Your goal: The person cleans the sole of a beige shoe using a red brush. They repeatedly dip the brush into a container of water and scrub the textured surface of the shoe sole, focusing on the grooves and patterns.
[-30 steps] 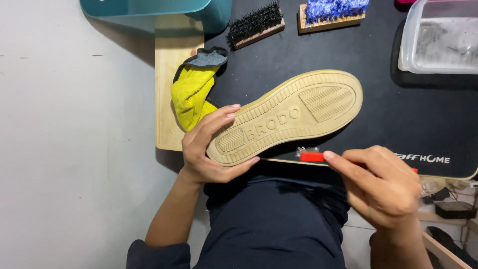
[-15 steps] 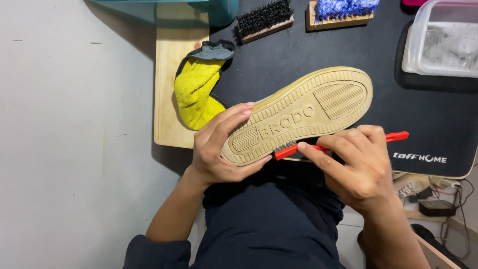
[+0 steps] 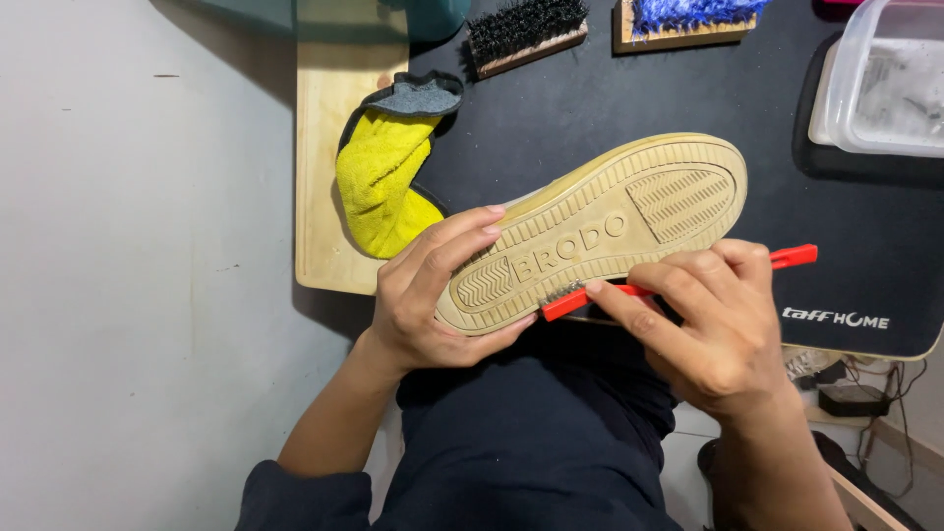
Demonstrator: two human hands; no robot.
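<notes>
My left hand (image 3: 433,295) grips the toe end of a shoe (image 3: 600,226) turned sole up, its tan ribbed sole facing me above the black mat (image 3: 590,108). My right hand (image 3: 713,324) holds a thin red-handled brush (image 3: 678,285), its small bristle head pressed against the near edge of the sole close to my left fingers. The red handle sticks out to the right past my knuckles.
A yellow cloth (image 3: 383,182) with a grey piece lies on a light wooden board (image 3: 329,108) at the left. A black-bristle brush (image 3: 526,29) and a blue-bristle brush (image 3: 688,20) lie at the back. A clear plastic tub (image 3: 885,88) stands at the right. Cables (image 3: 855,379) lie on the floor.
My right hand has brought the red brush up from below the shoe onto the sole's near edge. The shoe and left hand have barely moved.
</notes>
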